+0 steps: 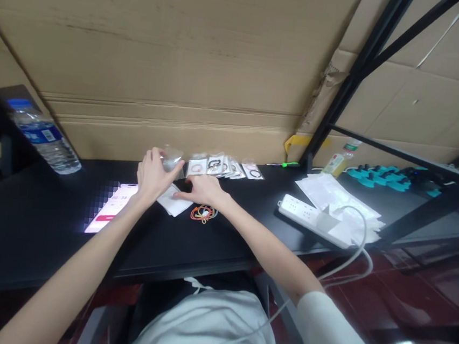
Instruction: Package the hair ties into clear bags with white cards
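My left hand (153, 173) is closed on a crinkled clear plastic bag (173, 158) above the black table. Just right of it my right hand (206, 189) is low over the table, its thumb stretched out apart from the bent fingers, with no held thing showing. The thumb reaches over a small stack of white paper cards (175, 204). Below my right hand lies a loose bundle of orange, yellow and green cords (204, 213). Behind it a row of clear packets with cards and dark or pink loops (215, 163) lies along the back.
A lit phone (112, 209) lies by my left forearm, and a water bottle (48, 138) leans at the far left. To the right are a white power strip (310, 217) with a cable, white paper sheets (335, 195), a drink bottle (341, 158) and teal objects (379, 176) beyond a black frame.
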Available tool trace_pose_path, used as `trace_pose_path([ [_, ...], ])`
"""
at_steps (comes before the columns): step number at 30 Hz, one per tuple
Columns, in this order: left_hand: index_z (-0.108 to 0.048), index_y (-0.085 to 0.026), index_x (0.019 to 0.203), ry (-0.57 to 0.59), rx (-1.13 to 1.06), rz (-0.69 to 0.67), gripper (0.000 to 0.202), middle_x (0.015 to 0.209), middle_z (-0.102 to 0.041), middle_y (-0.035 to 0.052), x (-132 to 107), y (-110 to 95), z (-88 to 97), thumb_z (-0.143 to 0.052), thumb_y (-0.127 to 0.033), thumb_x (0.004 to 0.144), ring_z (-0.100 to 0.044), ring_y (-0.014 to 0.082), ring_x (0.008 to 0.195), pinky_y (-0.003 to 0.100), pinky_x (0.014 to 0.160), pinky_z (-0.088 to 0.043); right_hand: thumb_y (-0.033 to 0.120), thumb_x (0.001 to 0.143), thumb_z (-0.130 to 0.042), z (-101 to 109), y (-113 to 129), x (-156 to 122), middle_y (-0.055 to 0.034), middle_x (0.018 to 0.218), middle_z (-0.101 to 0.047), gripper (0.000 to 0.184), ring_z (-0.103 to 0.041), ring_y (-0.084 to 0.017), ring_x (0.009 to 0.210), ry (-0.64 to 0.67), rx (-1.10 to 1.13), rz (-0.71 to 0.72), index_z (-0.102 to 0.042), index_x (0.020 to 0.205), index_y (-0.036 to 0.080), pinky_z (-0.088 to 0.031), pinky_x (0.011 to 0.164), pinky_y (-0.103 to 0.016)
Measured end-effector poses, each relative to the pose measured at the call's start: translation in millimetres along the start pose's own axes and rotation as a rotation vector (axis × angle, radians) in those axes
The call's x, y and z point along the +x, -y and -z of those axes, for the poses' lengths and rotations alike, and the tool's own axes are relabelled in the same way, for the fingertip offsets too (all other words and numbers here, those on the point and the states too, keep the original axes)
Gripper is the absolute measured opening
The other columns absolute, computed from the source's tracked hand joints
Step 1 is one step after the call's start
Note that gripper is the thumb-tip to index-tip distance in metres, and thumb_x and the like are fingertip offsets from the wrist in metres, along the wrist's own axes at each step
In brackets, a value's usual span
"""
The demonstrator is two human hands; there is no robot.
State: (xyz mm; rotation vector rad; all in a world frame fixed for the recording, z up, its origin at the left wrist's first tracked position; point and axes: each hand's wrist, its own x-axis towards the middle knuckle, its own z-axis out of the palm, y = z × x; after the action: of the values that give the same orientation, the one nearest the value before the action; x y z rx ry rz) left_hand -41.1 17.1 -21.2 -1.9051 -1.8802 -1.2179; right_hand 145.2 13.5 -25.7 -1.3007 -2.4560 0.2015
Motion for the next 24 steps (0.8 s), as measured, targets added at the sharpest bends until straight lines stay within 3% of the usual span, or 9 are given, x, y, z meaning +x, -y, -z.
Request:
trace_pose_path([
  [5,-0.058,-0.019,0.119,0.009,0.023,-0.007,0.058,0.118,-0.069,0.0207,-0.6,-2.0,-0.4,-0.064,-0.066,0.088,-0.068,0.0438,0.113,0.055,0.096,-0.054,0.055,0.083,-0.082,-3.8,4.4,-0.8,-0.0102,0.107,-0.08,0.051,-0.076,-0.031,0.102,0.089,0.098,-0.127,-0.075,0.121,0.021,-0.058,0.087,-0.042],
  [10,-0.057,-0.019,0.122,0.03,0.019,-0.011,0.057,0.12,-0.068,0.0206,-1.7,-2.0,-2.1,-0.066,-0.062,0.086,-0.067,0.0431,0.114,0.055,0.097,-0.053,0.047,0.079,-0.088,-0.6,-3.4,4.6,-0.0108,0.114,-0.081,0.051,-0.076,-0.03,0.108,0.143,0.28,-0.196,-0.077,0.121,0.021,-0.059,0.093,-0.04],
  [16,-0.055,-0.018,0.131,0.011,-0.013,-0.03,0.06,0.126,-0.066,0.0219,-1.0,-1.2,0.5,-0.068,-0.055,0.086,-0.065,0.0436,0.119,0.056,0.099,-0.053,0.037,0.088,-0.078,17.7,-22.6,4.4,-0.0061,0.106,-0.082,0.022,-0.075,-0.022,0.099,0.217,0.602,-0.081,-0.083,0.102,0.02,-0.058,0.089,-0.033],
  [21,-0.055,-0.021,0.147,0.061,0.038,-0.065,0.069,0.127,-0.062,0.0214,-0.2,-1.3,3.2,-0.068,-0.053,0.087,-0.064,0.0445,0.118,0.057,0.097,-0.053,0.031,0.089,-0.071,42.5,-55.3,-3.0,-0.0086,0.102,-0.08,0.02,-0.073,-0.023,0.092,0.076,0.603,-0.107,-0.079,0.101,0.018,-0.059,0.082,-0.035],
  [24,-0.055,-0.024,0.153,0.097,0.048,-0.094,0.073,0.126,-0.06,0.0206,-1.2,-0.1,2.3,-0.068,-0.052,0.088,-0.064,0.0431,0.116,0.055,0.094,-0.054,0.029,0.088,-0.069,53.0,-72.7,-5.8,-0.0098,0.102,-0.079,0.021,-0.073,-0.023,0.089,-0.103,0.639,-0.135,-0.074,0.104,0.017,-0.06,0.079,-0.036],
])
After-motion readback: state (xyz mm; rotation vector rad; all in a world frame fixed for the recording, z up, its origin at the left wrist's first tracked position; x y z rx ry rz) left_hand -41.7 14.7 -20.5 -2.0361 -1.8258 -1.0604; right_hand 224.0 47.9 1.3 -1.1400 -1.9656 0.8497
